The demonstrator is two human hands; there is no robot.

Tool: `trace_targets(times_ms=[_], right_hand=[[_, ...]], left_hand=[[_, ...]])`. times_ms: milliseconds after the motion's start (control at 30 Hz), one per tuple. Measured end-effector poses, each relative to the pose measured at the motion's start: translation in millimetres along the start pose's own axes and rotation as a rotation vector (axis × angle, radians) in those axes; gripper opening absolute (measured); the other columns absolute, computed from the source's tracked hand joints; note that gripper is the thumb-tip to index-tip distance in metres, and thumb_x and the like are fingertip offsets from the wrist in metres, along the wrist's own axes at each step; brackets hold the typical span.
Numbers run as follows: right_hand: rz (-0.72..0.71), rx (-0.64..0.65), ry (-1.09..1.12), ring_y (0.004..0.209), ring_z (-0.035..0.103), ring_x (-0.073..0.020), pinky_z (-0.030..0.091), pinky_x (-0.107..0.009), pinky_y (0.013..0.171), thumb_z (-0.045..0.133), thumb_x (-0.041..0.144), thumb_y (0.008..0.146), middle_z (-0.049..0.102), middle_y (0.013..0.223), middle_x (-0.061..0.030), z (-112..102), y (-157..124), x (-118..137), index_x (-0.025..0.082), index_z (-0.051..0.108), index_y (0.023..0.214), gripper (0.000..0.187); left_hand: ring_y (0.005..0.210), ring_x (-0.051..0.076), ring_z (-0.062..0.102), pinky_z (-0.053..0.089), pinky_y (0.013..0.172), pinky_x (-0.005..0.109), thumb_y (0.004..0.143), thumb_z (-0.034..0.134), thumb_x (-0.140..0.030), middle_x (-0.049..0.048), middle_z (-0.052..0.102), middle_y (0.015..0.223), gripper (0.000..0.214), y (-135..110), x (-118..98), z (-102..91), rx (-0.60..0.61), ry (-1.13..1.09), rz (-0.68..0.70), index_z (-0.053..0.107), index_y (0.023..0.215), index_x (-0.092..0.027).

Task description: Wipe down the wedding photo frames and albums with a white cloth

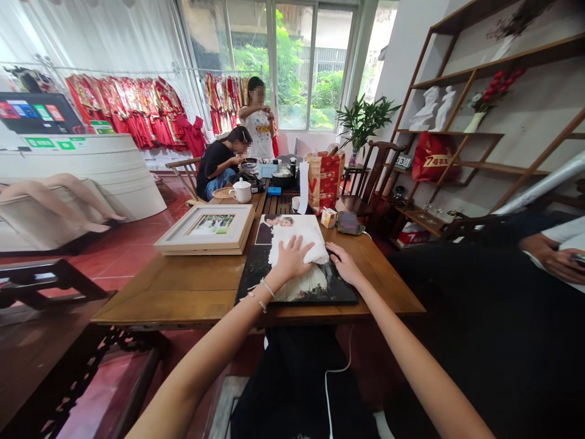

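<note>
**Left grip (292, 259) laid flat on the white cloth (316, 235), right grip (345, 266) off to the side**

So I had my left grip spread wide, palm down, fingers fanned out on top of that crumpled cloth (could've been paper, I honestly couldn't tell). I wasn't pinching anything with it, it was just laid there. The cloth sat over the middle of a big photo (250, 277), which lay on the worktop (183, 296) right in front of me, by the near edge. It had a paler top and a dark lower part, with bits of the print showing around the cloth: two heads up top, a pale dress lower down.

My right grip was loose and unclenched, fingers stretched out and fairly close together along the photo's right side. Couldn't tell if those fingertips touched the cloth or stopped just beside it.

Other stuff around: a stack of pale frames (205, 245) left of the photo, a lidded white cup (242, 192) past that, a small box (328, 217) near the photo's far right corner and a red and tan bag (331, 183) behind it. Farther back, a person in black (212, 164) sat bent forward, and a person in a white top (259, 137) stood with hands raised.
</note>
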State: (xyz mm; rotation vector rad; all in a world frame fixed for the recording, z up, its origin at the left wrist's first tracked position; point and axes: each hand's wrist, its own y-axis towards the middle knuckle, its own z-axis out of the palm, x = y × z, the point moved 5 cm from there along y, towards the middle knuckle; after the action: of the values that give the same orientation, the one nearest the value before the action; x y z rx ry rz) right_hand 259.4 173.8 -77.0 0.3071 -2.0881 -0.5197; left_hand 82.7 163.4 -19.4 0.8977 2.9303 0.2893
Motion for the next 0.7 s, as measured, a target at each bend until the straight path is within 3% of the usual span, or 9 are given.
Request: trace_targets(times_ms=[200, 467, 567, 700], right_hand=[[-0.011, 0.013, 0.022, 0.126, 0.045, -0.0213, 0.028, -0.046, 0.111, 0.045, 0.017, 0.08, 0.057, 0.129, -0.0039, -0.5, -0.7, 0.8, 0.025, 0.063, 0.115, 0.04], [-0.027, 0.021, 0.039, 0.125, 0.046, -0.0228, 0.029, -0.047, 0.11, 0.046, 0.024, 0.082, 0.059, 0.126, -0.0061, -2.1, -0.4, 2.3, 0.024, 0.064, 0.114, 0.036], [-0.022, 0.028, 0.056, 0.124, 0.047, -0.0238, 0.029, -0.048, 0.11, 0.048, 0.028, 0.082, 0.059, 0.126, -0.0068, -2.6, 0.0, 1.5, 0.024, 0.064, 0.113, 0.035], [-0.016, 0.029, 0.094, 0.123, 0.048, -0.0244, 0.03, -0.047, 0.109, 0.051, 0.031, 0.081, 0.058, 0.127, -0.0073, -3.2, 0.1, -0.8, 0.024, 0.065, 0.112, 0.035]], left_hand=[[0.136, 0.035, 0.018, 0.018, 0.103, 0.062, 0.08, 0.054, -0.041, 0.0135, 0.024, 0.149, 0.065, -40.4, -20.5, -3.7, 0.001, -0.017, 0.01, 0.032, 0.14, -0.028], [0.138, 0.035, 0.01, 0.013, 0.105, 0.062, 0.075, 0.058, -0.048, 0.0118, 0.018, 0.152, 0.074, -102.9, -63.8, -14.5, 0.02, -0.067, 0.084, 0.028, 0.141, -0.031], [0.138, 0.035, 0.013, 0.016, 0.104, 0.062, 0.075, 0.057, -0.048, 0.0117, 0.021, 0.151, 0.072, -103.3, -69.4, -17.0, 0.043, -0.077, 0.084, 0.03, 0.14, -0.031], [0.137, 0.035, 0.018, 0.019, 0.103, 0.062, 0.077, 0.055, -0.046, 0.0124, 0.025, 0.149, 0.068, -76.4, -63.6, -15.1, 0.051, -0.064, 0.054, 0.032, 0.139, -0.03]])
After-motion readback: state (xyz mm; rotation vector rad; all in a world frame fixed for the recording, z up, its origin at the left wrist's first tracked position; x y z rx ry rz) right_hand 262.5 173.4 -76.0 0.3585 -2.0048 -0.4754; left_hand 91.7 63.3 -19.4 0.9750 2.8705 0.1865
